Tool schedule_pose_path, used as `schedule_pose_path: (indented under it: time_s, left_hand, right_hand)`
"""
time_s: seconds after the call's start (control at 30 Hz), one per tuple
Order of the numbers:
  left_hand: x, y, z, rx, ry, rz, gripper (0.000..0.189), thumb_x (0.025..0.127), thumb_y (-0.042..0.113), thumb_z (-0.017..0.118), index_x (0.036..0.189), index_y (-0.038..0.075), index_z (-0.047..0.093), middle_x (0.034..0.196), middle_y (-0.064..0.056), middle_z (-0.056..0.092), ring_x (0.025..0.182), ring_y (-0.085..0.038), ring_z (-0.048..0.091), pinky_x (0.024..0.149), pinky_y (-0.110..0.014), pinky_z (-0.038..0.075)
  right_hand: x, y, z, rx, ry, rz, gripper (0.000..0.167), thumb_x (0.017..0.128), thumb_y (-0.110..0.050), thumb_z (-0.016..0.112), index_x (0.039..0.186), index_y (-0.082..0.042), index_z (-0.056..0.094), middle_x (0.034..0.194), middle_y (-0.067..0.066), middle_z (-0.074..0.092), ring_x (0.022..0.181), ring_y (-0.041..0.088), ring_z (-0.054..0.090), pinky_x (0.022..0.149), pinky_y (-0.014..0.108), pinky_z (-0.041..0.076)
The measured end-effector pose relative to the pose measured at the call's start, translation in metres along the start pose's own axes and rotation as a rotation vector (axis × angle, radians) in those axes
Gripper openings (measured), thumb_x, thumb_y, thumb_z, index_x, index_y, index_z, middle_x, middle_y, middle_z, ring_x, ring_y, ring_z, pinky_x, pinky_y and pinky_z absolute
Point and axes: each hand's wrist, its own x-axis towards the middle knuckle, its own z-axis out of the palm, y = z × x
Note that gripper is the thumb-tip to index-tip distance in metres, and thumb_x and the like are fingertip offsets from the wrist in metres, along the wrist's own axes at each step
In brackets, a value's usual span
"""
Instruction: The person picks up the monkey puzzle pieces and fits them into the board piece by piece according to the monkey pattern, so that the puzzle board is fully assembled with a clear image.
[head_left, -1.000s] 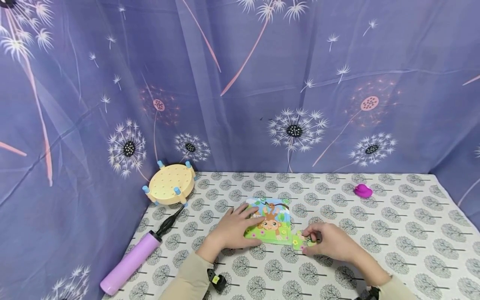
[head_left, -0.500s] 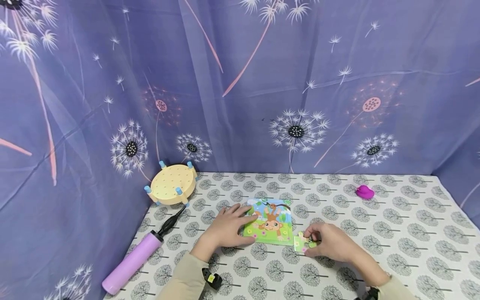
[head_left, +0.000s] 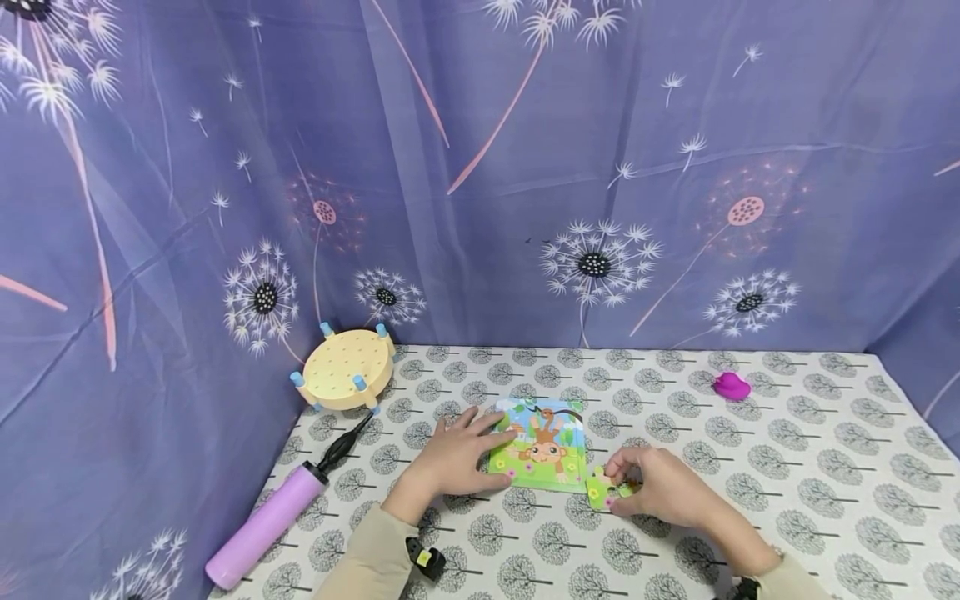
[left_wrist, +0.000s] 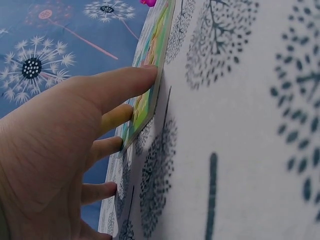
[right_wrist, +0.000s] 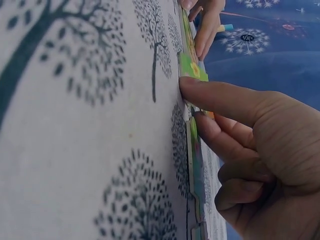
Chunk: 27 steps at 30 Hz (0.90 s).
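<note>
A square jigsaw puzzle with a monkey picture lies flat on the cloth. My left hand rests at its left side, fingers spread and fairly straight; in the left wrist view the thumb touches the near edge. Just off the puzzle's lower right corner, my right hand pinches a green puzzle piece between thumb and forefinger. In the right wrist view this piece has a yellow flower on it. Another puzzle piece lies under the right hand, mostly hidden from the head view.
Left of the hands lies a purple hand pump with a black nozzle. Behind it is a yellow round pegged stool-like toy with blue tips. A magenta toy duck sits at the back right. A purple curtain borders the tree-print cloth.
The pinched puzzle piece has turned slightly beside the puzzle's corner. My left hand has drawn back a little to the left, baring more of the picture.
</note>
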Motion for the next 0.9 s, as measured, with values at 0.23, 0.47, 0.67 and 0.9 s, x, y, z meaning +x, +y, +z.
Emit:
schedule_pose_path:
  time_s: [0.23, 0.47, 0.67, 0.9]
  left_hand:
    - [-0.001, 0.000, 0.000, -0.003, -0.008, -0.004, 0.077, 0.093, 0.076, 0.054, 0.159, 0.038, 0.043, 0.170, 0.005, 0.026, 0.154, -0.045, 0.021, 0.106, -0.085, 0.022]
    - [-0.003, -0.001, -0.001, -0.018, -0.007, -0.008, 0.079, 0.093, 0.076, 0.055, 0.159, 0.035, 0.044, 0.170, 0.005, 0.027, 0.154, -0.044, 0.021, 0.108, -0.085, 0.020]
    - [-0.003, -0.001, 0.001, -0.017, -0.010, -0.011, 0.079, 0.093, 0.075, 0.056, 0.160, 0.034, 0.043, 0.170, 0.005, 0.027, 0.154, -0.043, 0.022, 0.108, -0.084, 0.020]
    - [-0.002, -0.001, -0.001, -0.031, 0.003, -0.020, 0.081, 0.093, 0.073, 0.058, 0.161, 0.032, 0.042, 0.170, 0.005, 0.027, 0.154, -0.044, 0.020, 0.109, -0.084, 0.019]
  right_hand:
    - [0.000, 0.005, -0.001, 0.099, -0.005, -0.073, 0.010, 0.089, -0.018, 0.082, 0.095, -0.019, 0.074, 0.083, -0.009, 0.069, 0.069, 0.009, 0.062, 0.061, 0.024, 0.056]
    - [0.015, -0.005, 0.002, 0.197, 0.047, -0.035, 0.009, 0.091, -0.021, 0.081, 0.097, -0.016, 0.076, 0.090, -0.002, 0.073, 0.048, 0.008, 0.053, 0.041, 0.023, 0.048]
    - [0.034, -0.022, 0.015, 0.146, 0.141, -0.036, 0.006, 0.091, -0.021, 0.081, 0.096, -0.019, 0.077, 0.089, -0.009, 0.073, 0.058, 0.008, 0.048, 0.054, 0.025, 0.045]
    - [0.061, -0.037, 0.034, 0.186, 0.142, -0.034, 0.004, 0.092, -0.017, 0.080, 0.096, -0.015, 0.078, 0.086, -0.004, 0.074, 0.056, 0.010, 0.055, 0.048, 0.022, 0.044]
